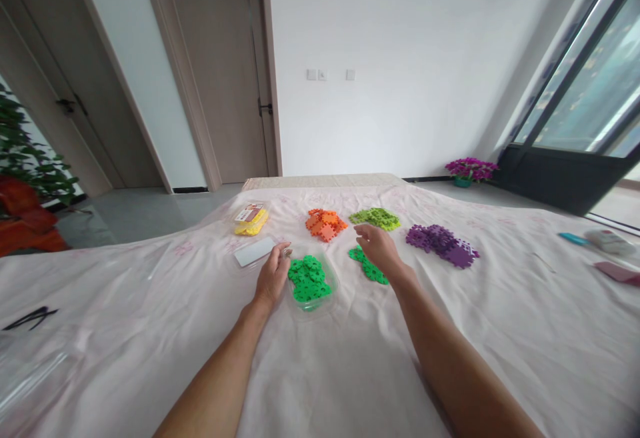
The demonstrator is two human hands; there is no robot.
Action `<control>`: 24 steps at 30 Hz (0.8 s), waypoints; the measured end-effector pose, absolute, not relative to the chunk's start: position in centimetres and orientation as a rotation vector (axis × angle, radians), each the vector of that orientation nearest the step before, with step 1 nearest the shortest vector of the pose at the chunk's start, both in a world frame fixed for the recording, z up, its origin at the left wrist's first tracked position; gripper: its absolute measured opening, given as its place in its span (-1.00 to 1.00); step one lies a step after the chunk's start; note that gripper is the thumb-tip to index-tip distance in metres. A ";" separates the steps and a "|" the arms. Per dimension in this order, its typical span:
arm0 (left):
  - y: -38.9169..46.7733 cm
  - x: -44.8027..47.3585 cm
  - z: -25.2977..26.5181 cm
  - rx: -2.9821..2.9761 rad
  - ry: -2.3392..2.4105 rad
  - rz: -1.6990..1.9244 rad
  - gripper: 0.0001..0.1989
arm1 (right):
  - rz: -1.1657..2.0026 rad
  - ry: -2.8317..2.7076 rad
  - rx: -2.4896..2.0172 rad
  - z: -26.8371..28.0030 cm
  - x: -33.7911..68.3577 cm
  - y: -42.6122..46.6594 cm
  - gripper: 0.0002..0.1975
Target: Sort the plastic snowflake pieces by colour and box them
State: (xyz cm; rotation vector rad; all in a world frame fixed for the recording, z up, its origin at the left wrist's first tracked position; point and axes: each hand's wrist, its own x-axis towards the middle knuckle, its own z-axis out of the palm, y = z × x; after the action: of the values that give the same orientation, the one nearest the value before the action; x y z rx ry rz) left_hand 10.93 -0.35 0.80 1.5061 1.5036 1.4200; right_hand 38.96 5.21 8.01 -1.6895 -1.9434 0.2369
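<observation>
My left hand (273, 274) grips the left side of a clear plastic box (327, 297), its fingers at the rim. Inside lie many green flower-shaped interlocking plastic pieces (309, 281). To the right of the box, my right hand (379, 246) hovers over a smaller pile of green pieces (374, 271) and partly covers it. Its thumb and fingers point left, slightly apart, with nothing visible between them. Beside my left hand lies a clear lid with a white label (254, 252).
Farther back are a box of yellow pieces (251, 220) and piles of orange (326, 225), light green (376, 218) and purple pieces (443, 245). A wrinkled pale cloth (350, 371) covers the table. Clear plastic packaging (37, 378) lies at left, a blue object (573, 239) at right.
</observation>
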 end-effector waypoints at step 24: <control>0.2 10.6 0.0 1.522 1.461 1.413 -0.58 | -0.088 -1.992 -1.925 6.0 41.3 5.7 -0.65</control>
State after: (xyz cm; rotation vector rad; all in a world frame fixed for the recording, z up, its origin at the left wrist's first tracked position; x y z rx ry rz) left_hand 10.64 0.17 -0.03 1.5222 1.4608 1.4126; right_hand 41.29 5.72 6.02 -1.9255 -1.9922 -0.0877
